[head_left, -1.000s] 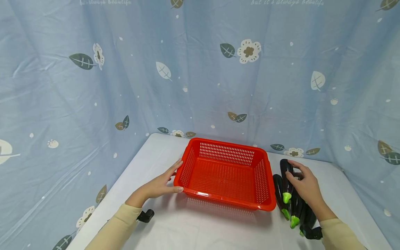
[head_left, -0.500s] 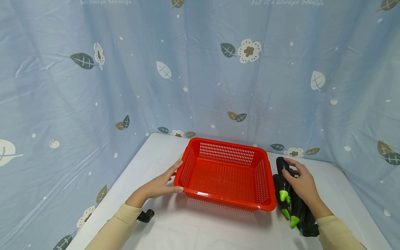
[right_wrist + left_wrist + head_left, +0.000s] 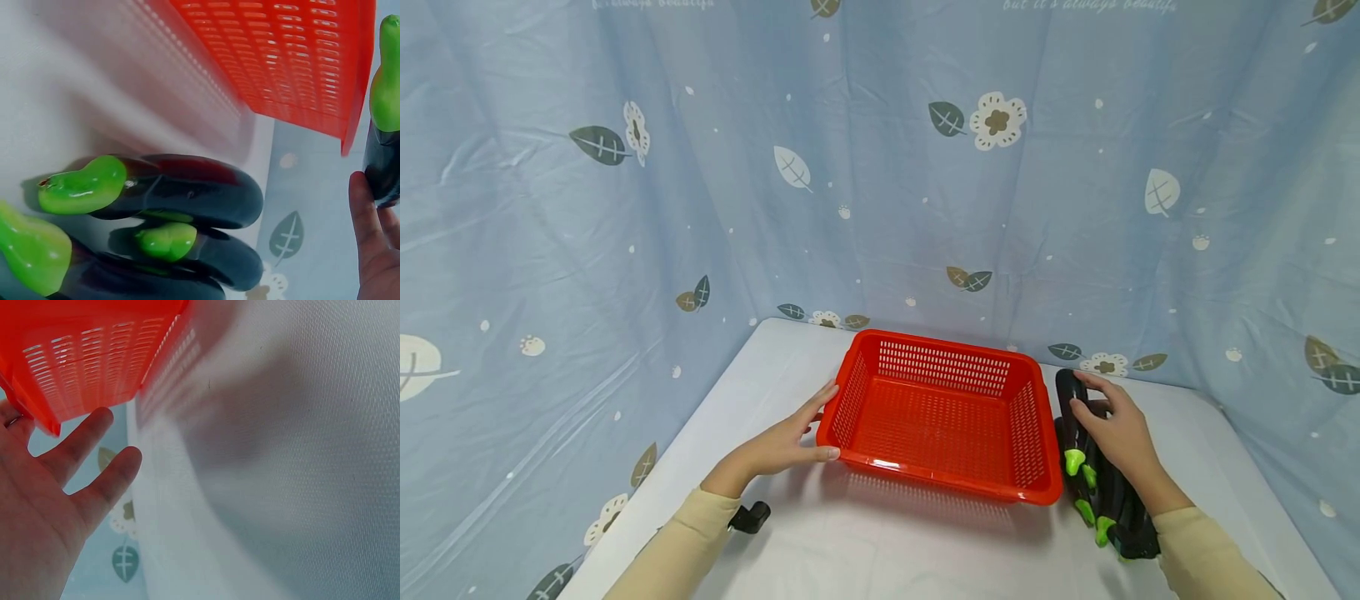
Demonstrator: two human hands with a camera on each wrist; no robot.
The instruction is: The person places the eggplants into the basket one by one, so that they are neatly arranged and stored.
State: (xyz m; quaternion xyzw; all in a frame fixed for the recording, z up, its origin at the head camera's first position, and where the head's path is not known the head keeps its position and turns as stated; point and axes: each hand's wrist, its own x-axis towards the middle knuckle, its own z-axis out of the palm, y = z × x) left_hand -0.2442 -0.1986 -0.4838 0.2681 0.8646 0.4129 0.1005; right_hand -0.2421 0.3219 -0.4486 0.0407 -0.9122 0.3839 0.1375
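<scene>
My right hand holds a dark purple eggplant between thumb and fingers, its green cap pointing toward me. In the right wrist view this eggplant is raised at the right edge, beside the basket's rim. Below my right hand lie several more eggplants, partly hidden by the hand and the held one. My left hand rests at the left end of a red plastic basket, thumb on the near rim. In the left wrist view two of its fingers extend straight, apart from the basket wall.
The basket stands in the middle of a white-covered table. Behind it hangs a blue curtain with leaves and flowers. Black camera mounts show at both wrists. The right-hand eggplants lie close beside the basket.
My right hand has moved left and slightly away from me, carrying the eggplant up beside the basket's right rim. My left hand and the basket have stayed still.
</scene>
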